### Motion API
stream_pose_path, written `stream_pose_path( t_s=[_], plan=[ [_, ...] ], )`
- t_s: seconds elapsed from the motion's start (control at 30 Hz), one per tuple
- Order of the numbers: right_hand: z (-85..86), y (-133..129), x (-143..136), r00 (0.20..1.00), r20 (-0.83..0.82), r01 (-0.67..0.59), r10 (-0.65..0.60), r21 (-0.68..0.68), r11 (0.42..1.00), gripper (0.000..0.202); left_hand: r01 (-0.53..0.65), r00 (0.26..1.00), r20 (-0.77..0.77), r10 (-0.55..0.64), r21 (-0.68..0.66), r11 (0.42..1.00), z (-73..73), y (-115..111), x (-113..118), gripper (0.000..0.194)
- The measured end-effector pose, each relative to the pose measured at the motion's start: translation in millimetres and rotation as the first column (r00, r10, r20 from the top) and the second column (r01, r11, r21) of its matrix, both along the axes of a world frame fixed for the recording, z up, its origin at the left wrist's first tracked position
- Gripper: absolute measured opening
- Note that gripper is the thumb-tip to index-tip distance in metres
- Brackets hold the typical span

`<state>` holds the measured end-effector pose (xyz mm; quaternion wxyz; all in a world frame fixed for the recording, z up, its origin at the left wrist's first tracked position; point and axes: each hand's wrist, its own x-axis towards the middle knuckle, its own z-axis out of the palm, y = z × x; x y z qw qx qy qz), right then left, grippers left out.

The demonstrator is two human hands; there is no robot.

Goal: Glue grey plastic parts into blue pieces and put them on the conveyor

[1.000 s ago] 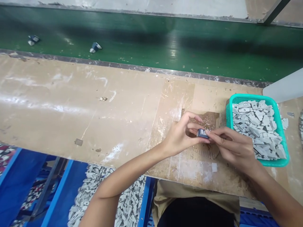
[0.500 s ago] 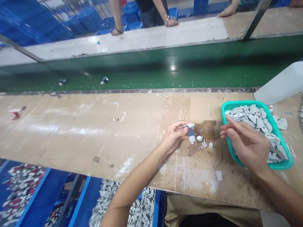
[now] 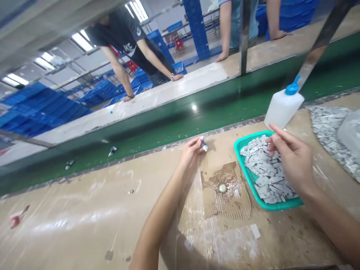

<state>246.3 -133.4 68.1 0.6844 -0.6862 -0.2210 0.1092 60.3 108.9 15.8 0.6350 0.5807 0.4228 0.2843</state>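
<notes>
Left hand (image 3: pixel 192 153) pinching the blue-and-white part (image 3: pixel 204 144), just swung out left of the basket's (image 3: pixel 281 206) far end, so cardboard pad (image 3: pixel 232 204) is clear. My right hand (image 3: pixel 296 159): over basket, fingers apart.

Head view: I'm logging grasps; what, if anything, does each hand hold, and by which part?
The left hand holds a blue-white piece by its palm-facing side; a white end sticks out. The right hand visibly holds nothing.

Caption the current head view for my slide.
Left hand holds a blue-and-white piece; right hand is over a teal basket of gray parts.
</notes>
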Motion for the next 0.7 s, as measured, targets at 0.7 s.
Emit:
stream_pose_path(
  t_s=[0.7],
  plan=[
    [-35.6, -2, -5, 0.528, 0.511, -0.068, 0.678, -0.771, 0.634, 0.023, -0.075, 0.871, -0.33, 0.364, 0.643, 0.762, 3.4, 72, 44, 0.036]
  ],
)
